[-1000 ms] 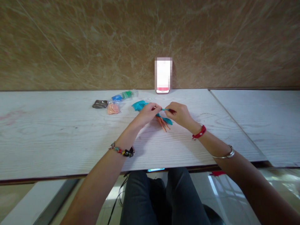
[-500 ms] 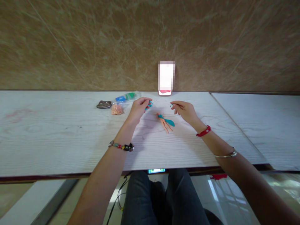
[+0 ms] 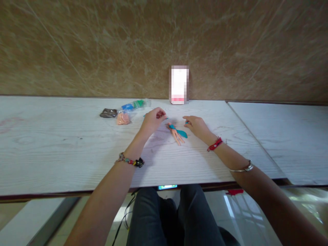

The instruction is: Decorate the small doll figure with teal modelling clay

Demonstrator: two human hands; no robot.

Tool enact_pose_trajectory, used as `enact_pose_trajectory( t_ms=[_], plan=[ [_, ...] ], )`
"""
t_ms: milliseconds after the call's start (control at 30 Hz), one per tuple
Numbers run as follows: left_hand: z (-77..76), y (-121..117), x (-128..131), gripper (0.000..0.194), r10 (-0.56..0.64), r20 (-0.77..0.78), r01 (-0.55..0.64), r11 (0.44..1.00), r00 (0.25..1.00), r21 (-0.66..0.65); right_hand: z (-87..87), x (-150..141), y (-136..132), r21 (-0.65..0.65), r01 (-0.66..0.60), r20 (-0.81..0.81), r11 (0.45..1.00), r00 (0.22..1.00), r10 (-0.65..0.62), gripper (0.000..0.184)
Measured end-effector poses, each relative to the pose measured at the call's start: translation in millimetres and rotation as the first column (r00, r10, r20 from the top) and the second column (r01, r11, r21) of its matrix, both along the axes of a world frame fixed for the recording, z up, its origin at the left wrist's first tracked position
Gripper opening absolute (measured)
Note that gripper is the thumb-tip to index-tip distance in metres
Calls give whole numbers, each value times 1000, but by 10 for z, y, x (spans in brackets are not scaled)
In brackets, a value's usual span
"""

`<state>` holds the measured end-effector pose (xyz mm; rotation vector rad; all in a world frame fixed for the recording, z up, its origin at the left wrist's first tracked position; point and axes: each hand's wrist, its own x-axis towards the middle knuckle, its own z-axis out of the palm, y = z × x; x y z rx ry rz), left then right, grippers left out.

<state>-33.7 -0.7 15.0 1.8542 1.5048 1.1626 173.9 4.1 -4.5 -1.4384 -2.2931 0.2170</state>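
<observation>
Between my hands a small clay figure (image 3: 176, 132) lies on the white table (image 3: 77, 160), with peach limbs and a teal, leaf-shaped part slanting off to the right. My left hand (image 3: 154, 119) is closed just above and left of it, a tiny bit of teal modelling clay (image 3: 167, 118) showing at its fingertips. More teal peeks out behind the back of that hand. Right of the figure, my right hand (image 3: 197, 126) is bent closed, index finger stretched forward, with a scrap of teal clay (image 3: 187, 122) at the thumb. Neither hand touches the figure.
Left of my left hand lie bags of blue and green clay (image 3: 132, 105), peach clay (image 3: 123, 118) and dark clay (image 3: 108, 113). A phone (image 3: 179, 84) with a blurred screen leans on the brown marbled wall (image 3: 102, 51). The table's front edge runs above my knees.
My left hand has turned, so the teal clay in it shows less. My right hand has dropped slightly nearer the figure. The whole view has shifted a little.
</observation>
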Motion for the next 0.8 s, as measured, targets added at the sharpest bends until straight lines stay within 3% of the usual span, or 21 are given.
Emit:
enact_pose_trajectory(
  t_ms=[100,200,367,500,667,800],
  plan=[
    [34,26,-81,6,90,35,-93,992,995,81,28,-7,-9,-43,89,29,995,996,-87,22],
    [62,116,-136,3,101,7,-101,990,995,94,52,25,-1,-19,63,58,998,996,-62,14],
    [129,367,-182,7,59,-252,-38,996,966,86,34,73,13,-18,7,40,1000,999,-6,17],
    [145,476,-243,10,-45,-481,61,998,876,18,21,83,25,-26,-14,29,1000,999,14,17],
    [148,457,-332,22,-55,-631,84,996,774,16,15,84,39,-8,-32,10,999,999,32,18],
    [93,346,-433,29,-26,-760,167,980,650,109,16,84,42,-17,-36,20,999,999,36,20]
  ],
)
